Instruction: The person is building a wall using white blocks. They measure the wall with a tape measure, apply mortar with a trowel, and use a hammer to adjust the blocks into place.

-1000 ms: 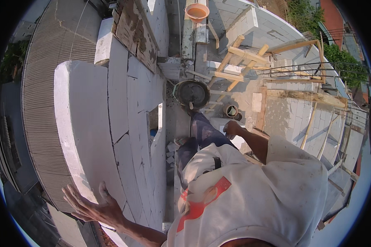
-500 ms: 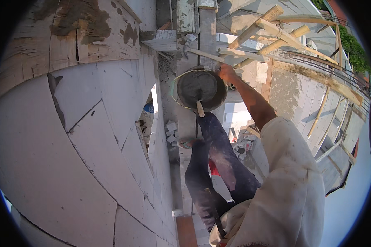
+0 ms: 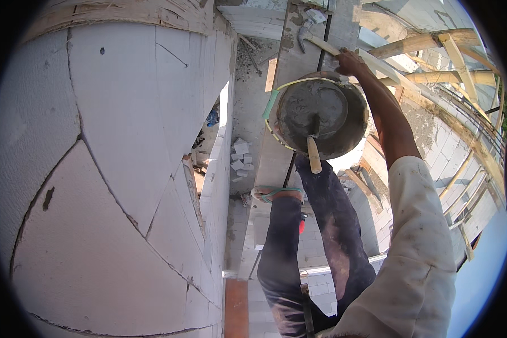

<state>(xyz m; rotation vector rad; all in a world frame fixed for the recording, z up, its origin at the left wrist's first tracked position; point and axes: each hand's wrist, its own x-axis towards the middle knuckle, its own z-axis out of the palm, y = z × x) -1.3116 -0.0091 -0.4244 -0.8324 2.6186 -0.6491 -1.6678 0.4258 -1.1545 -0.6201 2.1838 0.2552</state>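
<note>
My right hand [image 3: 350, 62] is closed round the handle end of a claw hammer [image 3: 323, 44], just beyond the far right rim of a bucket. The hammer's metal head points left, over the plank beside a pale block piece [image 3: 316, 16]. The dark bucket [image 3: 355, 135] holds wet grey mortar [image 3: 327, 101]. A trowel [image 3: 314, 155] stands in the mortar, its wooden handle leaning over the near rim. The bucket's wire handle, with a green grip [image 3: 271, 105], hangs down at the left side. My left hand is out of view.
I stand on a narrow raised plank [image 3: 284, 124], one sandalled foot [image 3: 276, 194] showing. A white block wall [image 3: 112, 141] rises close on the left. Broken block pieces [image 3: 241, 155] lie below. Timber poles and boards [image 3: 428, 42] crowd the far right.
The view has shifted, so bucket and plank appear farther right and larger. My right hand has moved slightly away from me, past the bucket's rim, along with the hammer.
</note>
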